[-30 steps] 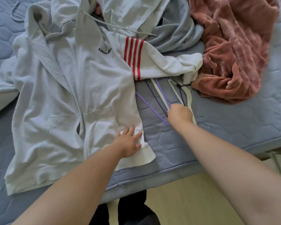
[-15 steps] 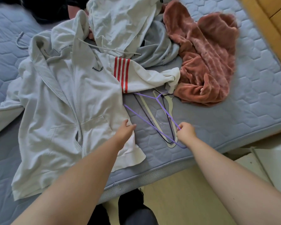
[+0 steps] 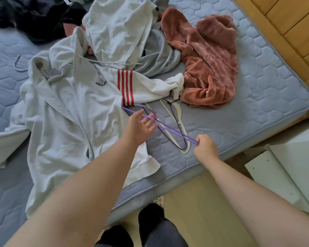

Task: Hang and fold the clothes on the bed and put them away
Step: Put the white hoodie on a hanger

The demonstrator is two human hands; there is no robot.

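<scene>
Hanger [image 3: 169, 130], purple, pinched in my right hand [image 3: 206, 148]; open left hand [image 3: 139, 128] reaches beside the hoodie [image 3: 61, 113] to steady it.

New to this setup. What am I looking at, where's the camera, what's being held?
No machine here: a person works with bare hands, filmed by a camera on their head looking down. The right hand pinches one end of a purple hanger; the left hand is open, reaching for its other end. A cream hanger and a dark hanger lie on the blue mattress. Beside them lies a white hoodie with red sleeve stripes, and behind, a pink fleece in a heap.
</scene>
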